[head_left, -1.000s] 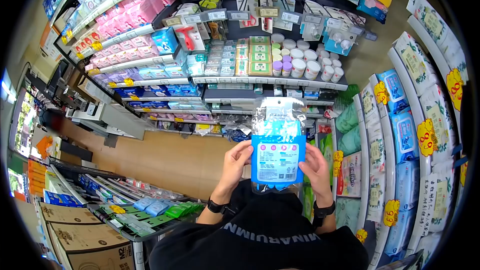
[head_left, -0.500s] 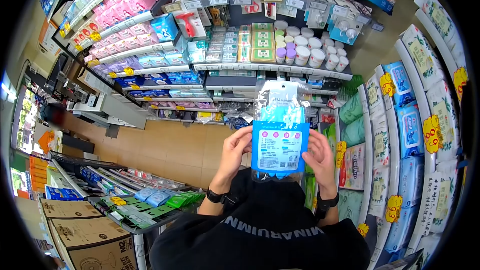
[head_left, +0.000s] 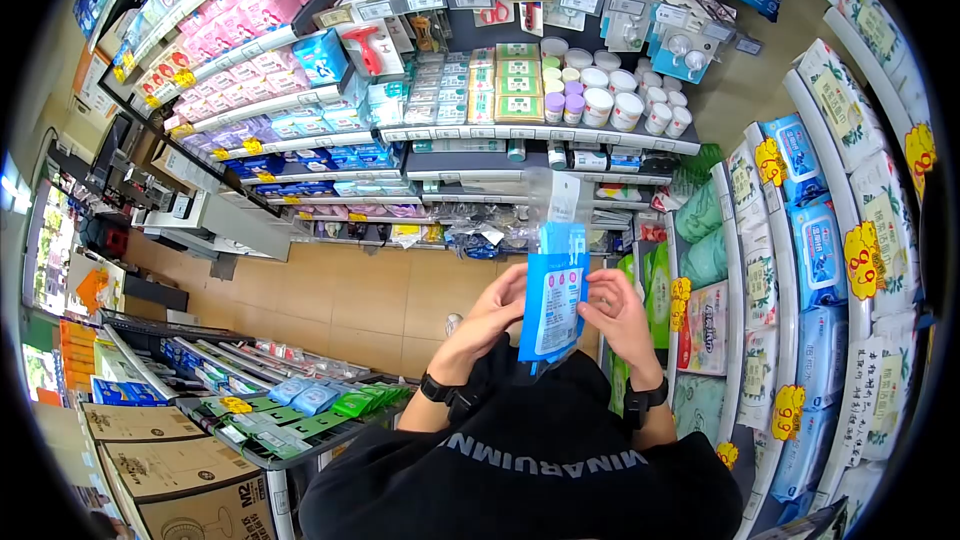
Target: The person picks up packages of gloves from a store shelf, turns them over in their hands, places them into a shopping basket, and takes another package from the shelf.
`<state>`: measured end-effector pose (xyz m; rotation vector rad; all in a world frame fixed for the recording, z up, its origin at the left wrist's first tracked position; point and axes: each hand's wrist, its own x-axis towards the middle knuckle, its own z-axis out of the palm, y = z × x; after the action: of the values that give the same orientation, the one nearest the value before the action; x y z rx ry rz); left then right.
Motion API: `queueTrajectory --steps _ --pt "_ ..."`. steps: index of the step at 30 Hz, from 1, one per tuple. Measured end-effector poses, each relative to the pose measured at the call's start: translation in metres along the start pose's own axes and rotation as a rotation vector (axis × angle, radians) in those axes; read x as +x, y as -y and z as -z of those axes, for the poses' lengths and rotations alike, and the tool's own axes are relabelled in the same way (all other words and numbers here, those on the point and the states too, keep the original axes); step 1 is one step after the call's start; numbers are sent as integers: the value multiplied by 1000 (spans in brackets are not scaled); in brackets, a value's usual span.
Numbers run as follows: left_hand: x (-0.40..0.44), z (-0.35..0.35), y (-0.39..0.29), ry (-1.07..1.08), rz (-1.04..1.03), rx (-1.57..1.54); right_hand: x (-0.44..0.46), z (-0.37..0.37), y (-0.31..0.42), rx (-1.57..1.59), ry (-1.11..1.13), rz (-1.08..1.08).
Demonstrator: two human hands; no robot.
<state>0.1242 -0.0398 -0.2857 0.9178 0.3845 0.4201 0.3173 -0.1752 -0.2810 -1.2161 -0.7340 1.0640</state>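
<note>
1. The blue printed packet point(head_left: 556, 290), with a clear plastic top, is held upright in front of the person's chest, turned partly edge-on.
2. The left hand point(head_left: 493, 312) grasps the packet's left edge, some fingers hidden behind it.
3. The right hand point(head_left: 617, 315) grasps its right edge between thumb and fingers.
4. A black wristband point(head_left: 437, 389) circles the left wrist; another sits on the right.
5. On the far shelf point(head_left: 540, 135) stand white-lidded tubs point(head_left: 598, 107); a red-handled squeegee point(head_left: 369, 50) hangs left of them.
6. Right: blue wet-wipe packs point(head_left: 820, 255). Near left: cardboard fan boxes point(head_left: 180, 465).
</note>
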Motion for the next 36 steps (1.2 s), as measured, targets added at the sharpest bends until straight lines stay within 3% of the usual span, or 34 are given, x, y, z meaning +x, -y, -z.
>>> queueTrajectory --steps 5,10,13,15,17,22,31,36 --pt "7 -3 15 113 251 -69 -2 -8 0 -28 104 -75" --pt "5 -16 6 122 313 26 -3 -12 -1 -54 196 -50" --pt "12 -8 26 117 199 33 -3 -11 -4 -142 235 43" --pt "12 -9 30 0 151 100 -5 -14 -1 -219 248 126" --pt "12 -10 28 -66 115 155 -11 -16 9 -65 231 15" --pt "12 -15 19 -261 -96 285 -22 -10 26 54 157 70" --pt "2 -10 -1 -183 -149 299 -36 8 4 37 -124 142" --pt "-9 -17 -12 -78 -46 256 -56 12 -3 91 -216 154"
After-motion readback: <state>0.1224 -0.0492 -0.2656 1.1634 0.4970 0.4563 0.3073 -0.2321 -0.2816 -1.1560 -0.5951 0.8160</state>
